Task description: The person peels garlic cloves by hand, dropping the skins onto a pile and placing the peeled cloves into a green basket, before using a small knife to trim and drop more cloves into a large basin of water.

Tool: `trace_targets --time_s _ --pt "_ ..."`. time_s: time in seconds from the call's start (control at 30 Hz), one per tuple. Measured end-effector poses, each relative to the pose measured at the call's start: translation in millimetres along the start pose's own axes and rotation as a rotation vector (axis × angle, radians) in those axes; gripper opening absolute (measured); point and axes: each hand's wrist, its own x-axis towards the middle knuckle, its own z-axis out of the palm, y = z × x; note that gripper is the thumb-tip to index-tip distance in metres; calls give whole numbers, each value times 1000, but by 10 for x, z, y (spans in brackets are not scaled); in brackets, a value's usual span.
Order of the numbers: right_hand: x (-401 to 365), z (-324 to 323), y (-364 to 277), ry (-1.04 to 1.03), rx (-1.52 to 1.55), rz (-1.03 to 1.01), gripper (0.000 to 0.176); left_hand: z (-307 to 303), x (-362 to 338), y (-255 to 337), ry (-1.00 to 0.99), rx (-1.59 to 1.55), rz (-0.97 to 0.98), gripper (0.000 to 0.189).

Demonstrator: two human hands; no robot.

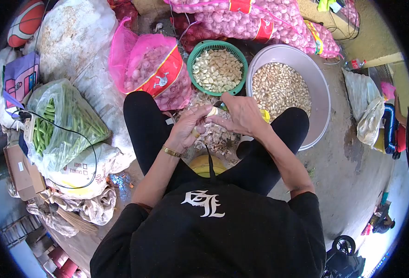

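Between my knees, my left hand (189,128) holds a pale garlic clove (212,111) at its fingertips. My right hand (242,114) meets it from the right, its fingers closed round a small dark-handled tool (223,104) that is mostly hidden. Just beyond the hands stands a green basket (245,65) of peeled cloves (217,70). A large grey tub (322,88) with many unpeeled cloves (280,88) is at the right. Below my hands, loose garlic skins (216,138) cover the floor.
A pink net bag (121,60) of garlic bulbs lies left of the basket. More garlic sacks (260,23) lie behind. Green pods in a plastic bag (70,120) and a cardboard box (23,171) are at the left. My knees flank the hands.
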Motion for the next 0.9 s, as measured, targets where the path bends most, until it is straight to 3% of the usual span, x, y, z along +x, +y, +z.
trace_targets --time_s 0.9 --pt "-36 71 25 -113 -41 4 54 -4 19 -22 41 49 36 15"
